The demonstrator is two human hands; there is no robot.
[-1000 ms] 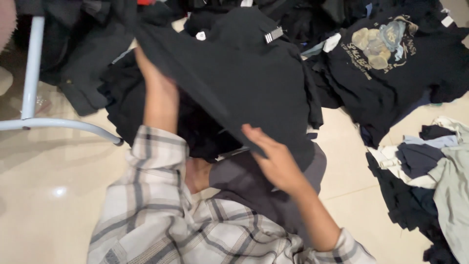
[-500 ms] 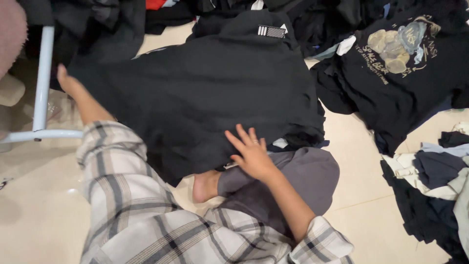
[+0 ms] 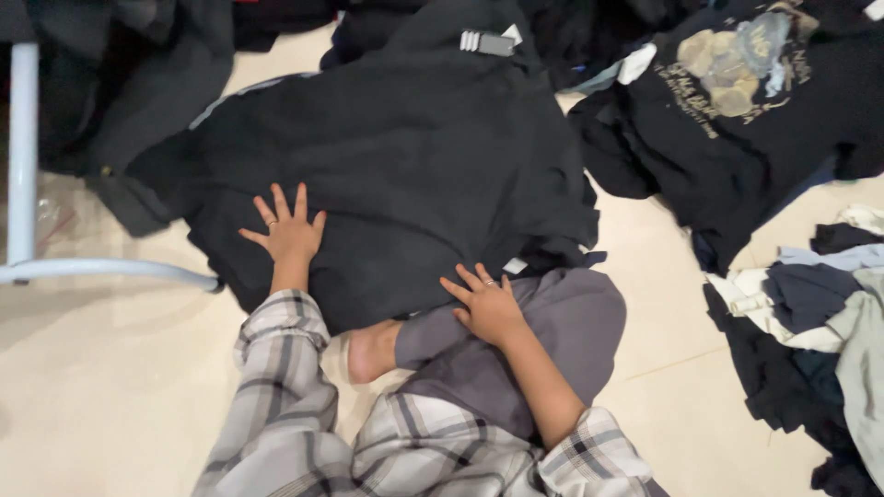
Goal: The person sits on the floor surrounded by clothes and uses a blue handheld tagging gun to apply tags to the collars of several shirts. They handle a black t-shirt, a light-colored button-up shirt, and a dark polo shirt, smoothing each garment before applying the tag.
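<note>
your left hand (image 3: 287, 232) lies flat, fingers spread, on the black garment (image 3: 396, 175); right hand (image 3: 488, 308) rests open-palmed at its lower edge, grasping nothing.

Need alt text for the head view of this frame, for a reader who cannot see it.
Both hands, left hand and right hand, press flat on a black garment spread on a pale tiled floor. More dark clothes lie around, including a black printed t-shirt at upper right.
</note>
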